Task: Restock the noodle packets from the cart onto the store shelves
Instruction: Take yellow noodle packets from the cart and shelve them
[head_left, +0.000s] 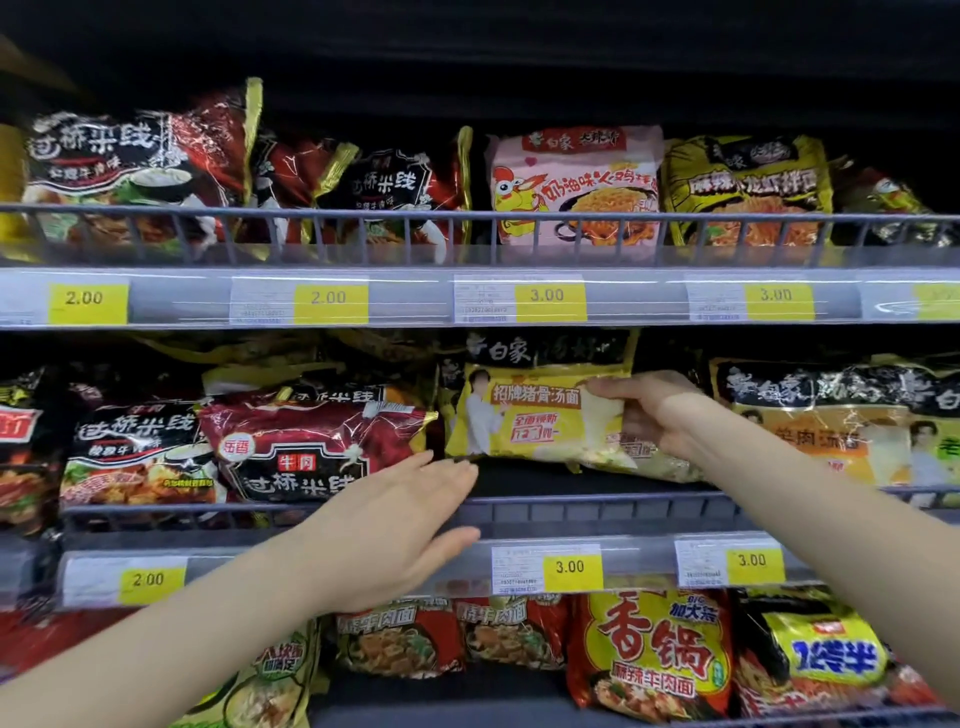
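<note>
Sliding a yellow noodle packet (540, 415) into the gap on the middle shelf (597, 506), the right hand (654, 410) is gripping its end while the left hand (400, 525) is hovering flat-fingered below; neighbouring rows are looking full, the cart is out of sight

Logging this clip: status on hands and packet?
Right hand grips yellow noodle packet at middle shelf. Left hand open, empty, below it. Slot bare, nothing blocking.
</note>
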